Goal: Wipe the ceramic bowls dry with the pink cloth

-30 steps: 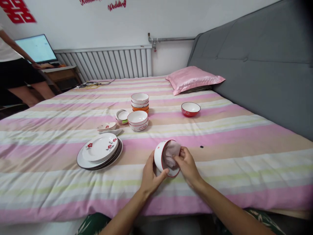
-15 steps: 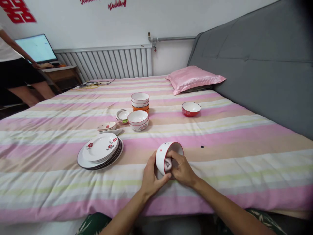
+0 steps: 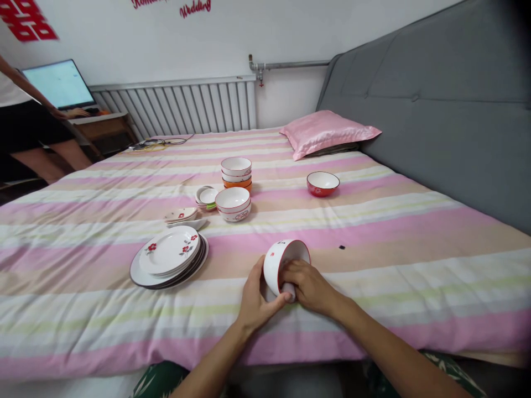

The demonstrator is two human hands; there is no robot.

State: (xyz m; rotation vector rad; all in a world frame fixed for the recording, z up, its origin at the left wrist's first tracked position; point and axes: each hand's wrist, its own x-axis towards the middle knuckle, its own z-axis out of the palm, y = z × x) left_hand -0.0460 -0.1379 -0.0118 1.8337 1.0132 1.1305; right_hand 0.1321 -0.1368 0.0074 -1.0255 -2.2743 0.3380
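Note:
A white bowl with a red rim is tilted on its side near the bed's front edge, its opening turned to the right. My left hand grips it from the left and below, thumb near the lower rim. The fingers of my right hand reach inside the bowl, pressing a pale, crumpled cloth against its inner wall. Most of the cloth and the right fingertips are hidden. To the left lies a stack of plates, white ones with red flowers on top of dark-rimmed ones.
Beyond are stacked white bowls, a taller bowl stack, small dishes, spoon-like dishes and a red bowl. A pink pillow lies by the grey headboard. Another person stands at the desk.
My right hand has shifted within the bowl, its fingers now deeper and flatter, and the cloth shows lower at the rim. The bowl has turned slightly; my left hand keeps its hold.

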